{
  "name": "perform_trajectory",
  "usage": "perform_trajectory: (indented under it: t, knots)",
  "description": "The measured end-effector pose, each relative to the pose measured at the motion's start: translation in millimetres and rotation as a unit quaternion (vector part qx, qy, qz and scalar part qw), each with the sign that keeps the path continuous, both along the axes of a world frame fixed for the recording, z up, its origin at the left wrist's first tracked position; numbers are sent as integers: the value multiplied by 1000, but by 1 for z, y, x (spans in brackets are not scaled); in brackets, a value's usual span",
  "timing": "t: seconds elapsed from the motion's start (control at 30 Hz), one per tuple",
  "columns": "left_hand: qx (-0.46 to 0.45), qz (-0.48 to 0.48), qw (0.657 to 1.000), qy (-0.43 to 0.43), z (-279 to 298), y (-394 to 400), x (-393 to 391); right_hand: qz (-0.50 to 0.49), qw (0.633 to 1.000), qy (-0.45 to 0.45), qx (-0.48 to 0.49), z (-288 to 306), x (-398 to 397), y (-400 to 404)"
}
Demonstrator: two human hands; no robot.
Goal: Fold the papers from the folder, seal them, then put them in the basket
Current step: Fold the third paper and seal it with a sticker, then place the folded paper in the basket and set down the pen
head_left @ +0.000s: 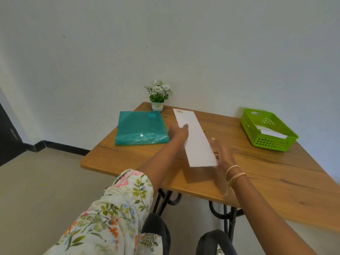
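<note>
Dark knees and a flowered sleeve (pixel 117 205) are nearest to the camera, at about six and seven o'clock, and the wooden table (pixel 276 181) stands beyond them. A folded paper (pixel 195 137), long and narrow, is lifted above the middle of the table, with its far end toward twelve o'clock. Some small marks show at this far end, but I cannot tell if they are a seal. At about ten o'clock lies the teal folder (pixel 139 127), flat, and its flap seems closed with the white button. At two o'clock the green basket (pixel 266 131) already holds at least one white paper, so I judge that part of the work is done; this strip must yet go there, perhaps after sealing. How many papers remain in the folder is hidden. The left hand (pixel 178 133) pinches the left edge of the paper, thumb on top. The right hand (pixel 220 153) is at the near right corner with fingers mostly straight and relaxed; it is blurred, so touching or only near, I cannot say. A small flower pot (pixel 157 100) stands by the wall at twelve o'clock.
</note>
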State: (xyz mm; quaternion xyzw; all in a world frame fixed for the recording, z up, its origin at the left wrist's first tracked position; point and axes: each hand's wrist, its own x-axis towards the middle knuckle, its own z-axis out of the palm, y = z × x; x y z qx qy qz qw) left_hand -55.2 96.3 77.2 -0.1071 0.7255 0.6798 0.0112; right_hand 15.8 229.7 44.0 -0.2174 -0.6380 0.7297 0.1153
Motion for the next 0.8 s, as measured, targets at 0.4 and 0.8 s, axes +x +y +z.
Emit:
perform_trajectory:
  t: [0.4, 0.8]
  knots:
    - [135, -34, 989, -40, 21, 68, -16, -82, 985, 38, -146, 40, -20, 38]
    - [139, -302, 941, -68, 57, 164, 13, -371, 925, 74, -35, 67, -43, 136]
